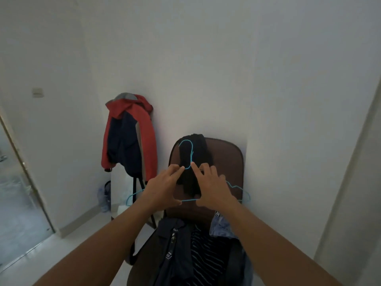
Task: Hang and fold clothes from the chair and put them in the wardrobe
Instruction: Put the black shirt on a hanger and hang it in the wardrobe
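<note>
A brown chair (226,153) stands against the white wall. A black garment (195,149) is draped over its backrest. In front of it I hold a thin blue wire hanger (186,150) upright, hook at the top. My left hand (162,188) grips the hanger's left side, thumb on the bottom bar, fingers near the neck. My right hand (214,186) grips its right side the same way. On the seat lie a dark navy garment (175,248), a black striped garment (206,259) and a piece of blue denim (222,226).
A red and navy hooded jacket (128,137) hangs on a stand left of the chair. A clear water bottle (104,197) sits on the floor by the wall. A doorway (18,182) lies at the far left, and a white panel edge (354,182) at the right.
</note>
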The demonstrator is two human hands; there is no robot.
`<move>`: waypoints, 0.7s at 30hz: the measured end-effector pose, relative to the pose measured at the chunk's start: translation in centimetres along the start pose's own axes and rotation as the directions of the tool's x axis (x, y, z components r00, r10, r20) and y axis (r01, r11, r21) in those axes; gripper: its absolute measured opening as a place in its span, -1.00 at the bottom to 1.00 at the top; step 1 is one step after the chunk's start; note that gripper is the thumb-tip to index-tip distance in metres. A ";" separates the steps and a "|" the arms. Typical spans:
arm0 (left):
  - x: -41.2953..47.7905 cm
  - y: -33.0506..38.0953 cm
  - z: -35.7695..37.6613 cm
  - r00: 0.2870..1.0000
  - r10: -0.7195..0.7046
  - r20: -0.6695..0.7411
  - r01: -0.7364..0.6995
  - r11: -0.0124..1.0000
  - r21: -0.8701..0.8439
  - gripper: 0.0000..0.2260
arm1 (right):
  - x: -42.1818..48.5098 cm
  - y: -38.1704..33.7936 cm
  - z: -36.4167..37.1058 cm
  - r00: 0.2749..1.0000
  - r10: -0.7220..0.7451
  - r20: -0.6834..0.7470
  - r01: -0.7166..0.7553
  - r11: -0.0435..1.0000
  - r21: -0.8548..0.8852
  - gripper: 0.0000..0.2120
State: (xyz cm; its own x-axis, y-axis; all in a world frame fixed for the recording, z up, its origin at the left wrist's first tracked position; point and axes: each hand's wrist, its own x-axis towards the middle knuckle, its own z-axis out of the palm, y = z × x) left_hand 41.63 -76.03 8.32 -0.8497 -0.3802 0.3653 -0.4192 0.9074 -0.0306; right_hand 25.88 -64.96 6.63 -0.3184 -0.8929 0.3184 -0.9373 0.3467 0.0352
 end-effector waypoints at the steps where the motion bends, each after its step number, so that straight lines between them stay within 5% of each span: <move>1: 1.0 -0.6 0.9 1.000 -0.003 0.014 0.003 1.000 0.004 0.01 | 1.1 0.4 0.9 1.000 0.001 0.006 -0.001 1.000 0.008 0.17; 21: 23.0 -11.9 17.6 0.989 0.061 0.137 -0.038 0.985 -0.168 0.01 | 21.9 10.1 14.4 0.987 0.100 0.126 -0.103 0.995 0.012 0.18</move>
State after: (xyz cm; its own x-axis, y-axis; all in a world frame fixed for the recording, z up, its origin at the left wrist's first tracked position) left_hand 21.44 -98.74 0.71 -0.9096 -0.3447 0.2319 -0.3271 0.9383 0.1118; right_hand 7.37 -85.17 0.32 -0.4261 -0.8826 0.1985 -0.9013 0.4330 -0.0092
